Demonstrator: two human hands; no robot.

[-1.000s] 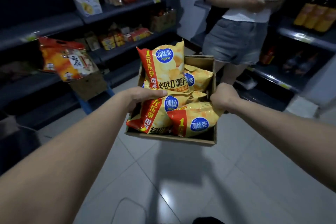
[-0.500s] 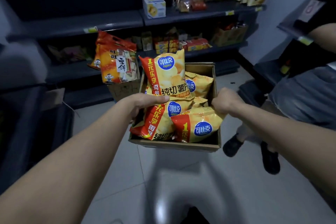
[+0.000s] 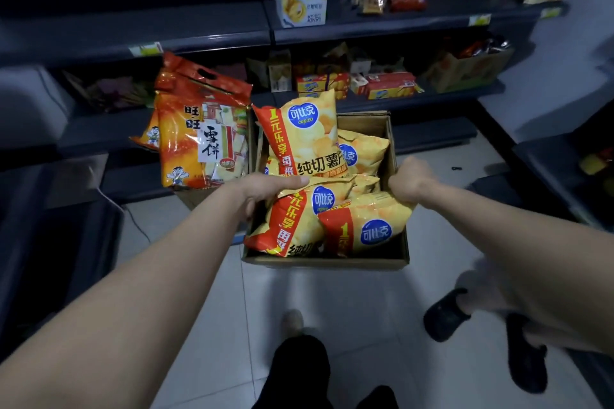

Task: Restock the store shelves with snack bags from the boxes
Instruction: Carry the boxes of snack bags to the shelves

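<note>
So the cardboard box (image 3: 365, 261) of snack bags is being carried at arm's length over the tiled floor (image 3: 349, 325), facing the dark shelves (image 3: 199, 33). It's gripped on both sides, probably so the load stays level and nothing slides out. The left hand (image 3: 265, 189) is wrapped over the left rim, thumb laid flat across a yellow chip bag (image 3: 299, 219), which looks like it's being pinned down since the bags are heaped above the rim. One bag (image 3: 305, 139) stands upright at the back. The right hand (image 3: 410, 181) is closed in a fist on the right rim, knuckles up. Both arms are stretched nearly straight. A big orange rice cracker bag (image 3: 202, 139) is seen on a shelf just left of the box. Nothing from the box appears shelved yet. Someone else's dark slippers (image 3: 445, 315) are near on the right.
</note>
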